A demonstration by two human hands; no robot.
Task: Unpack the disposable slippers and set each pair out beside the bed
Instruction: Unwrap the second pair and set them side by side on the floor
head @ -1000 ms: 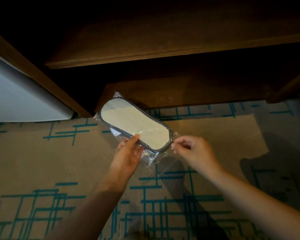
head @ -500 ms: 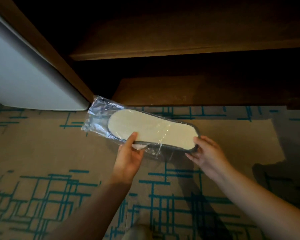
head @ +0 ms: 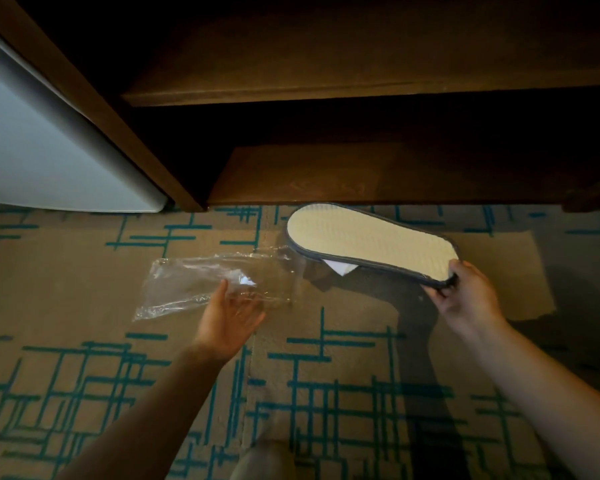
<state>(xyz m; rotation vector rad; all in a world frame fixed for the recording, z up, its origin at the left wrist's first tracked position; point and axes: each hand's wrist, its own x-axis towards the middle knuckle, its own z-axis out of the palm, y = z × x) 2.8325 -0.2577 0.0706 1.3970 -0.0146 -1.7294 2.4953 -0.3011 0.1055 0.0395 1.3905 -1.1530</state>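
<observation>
Slippers with a cream, ribbed sole and dark grey edging (head: pixel 371 242) are out of their wrapper and held sole-up above the carpet, toe end pointing left toward the wooden unit, heel end at the right. The right hand (head: pixel 465 296) grips the heel end, thumb on the sole's rim and fingers curled underneath. A white part (head: pixel 340 268) shows under the sole near its middle; whether it belongs to the second slipper of the pair cannot be told.

The clear, crinkled plastic bag (head: pixel 201 282) lies flattened to the left of the slippers, its right end close to the toe but apart from it. The left hand (head: pixel 227 322) is at the bag's lower right part, palm up, fingers spread and straight; the fingertips appear to lie against the film, though contact is not certain through the clear plastic.

The tan carpet with teal line pattern (head: pixel 343 375) covers the floor. The dark brown wooden shelf unit (head: pixel 361 174) stands behind the slippers, its lowest board near floor level. A white panel with a rounded edge (head: pixel 42 157) stands at the far left, beside the unit's slanting wooden post
</observation>
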